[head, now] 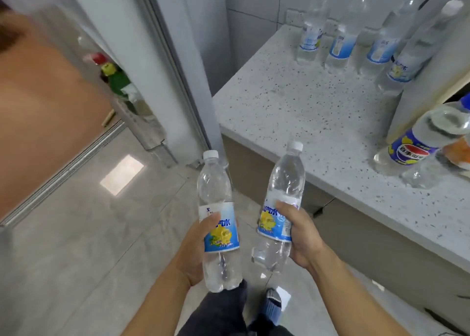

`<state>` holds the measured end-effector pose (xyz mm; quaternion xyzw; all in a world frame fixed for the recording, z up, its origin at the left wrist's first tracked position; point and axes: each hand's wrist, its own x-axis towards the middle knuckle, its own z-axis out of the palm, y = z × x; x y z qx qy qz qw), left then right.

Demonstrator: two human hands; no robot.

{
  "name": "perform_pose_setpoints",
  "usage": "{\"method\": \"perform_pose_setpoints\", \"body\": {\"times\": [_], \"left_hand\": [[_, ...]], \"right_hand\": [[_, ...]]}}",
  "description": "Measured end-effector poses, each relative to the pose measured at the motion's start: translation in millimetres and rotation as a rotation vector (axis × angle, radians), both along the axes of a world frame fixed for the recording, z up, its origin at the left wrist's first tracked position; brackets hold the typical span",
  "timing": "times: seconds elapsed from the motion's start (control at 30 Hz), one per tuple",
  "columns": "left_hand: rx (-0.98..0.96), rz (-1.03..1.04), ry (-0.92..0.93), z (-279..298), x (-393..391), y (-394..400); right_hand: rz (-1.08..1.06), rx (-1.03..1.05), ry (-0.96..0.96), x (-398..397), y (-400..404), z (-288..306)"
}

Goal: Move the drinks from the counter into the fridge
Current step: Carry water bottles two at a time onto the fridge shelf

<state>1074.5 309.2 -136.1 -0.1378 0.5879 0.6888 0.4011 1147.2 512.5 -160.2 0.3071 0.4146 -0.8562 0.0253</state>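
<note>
Both hands' fingers curled round clear bottles: left hand [195,249] one bottle [219,223], right hand [302,236] another [281,203].

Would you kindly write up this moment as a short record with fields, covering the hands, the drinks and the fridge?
left hand: grips a clear bottle, upright, white cap
right hand: grips a second clear bottle, tilted a little
counter: four clear bottles stand in a row at the back; a Pepsi-labelled bottle at the right edge
fridge door: ajar on the left, a green bottle visible inside
</note>
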Motion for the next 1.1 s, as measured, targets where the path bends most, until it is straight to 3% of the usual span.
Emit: {"method": "perform_pose_setpoints", "body": {"times": [0.2,0.47,0.8,1.1], "left_hand": [[0.055,0.209,-0.008,6.6,9.7,-81.2],[-0.056,0.458,0.099,13.0,-12.0,-217.2],[-0.063,0.613,0.216,29.1,-80.7,-391.3],[-0.008,0.62,0.212,27.1,-177.6,-444.5]], "right_hand": [[0.218,0.018,-0.039,-24.1,-75.3,-1.8],[0.495,0.078,-0.015,-83.6,-206.1,6.0],[0.669,0.151,0.094,-185.1,-387.1,34.6],[0.68,0.177,0.124,-277.5,-444.1,31.6]]}}
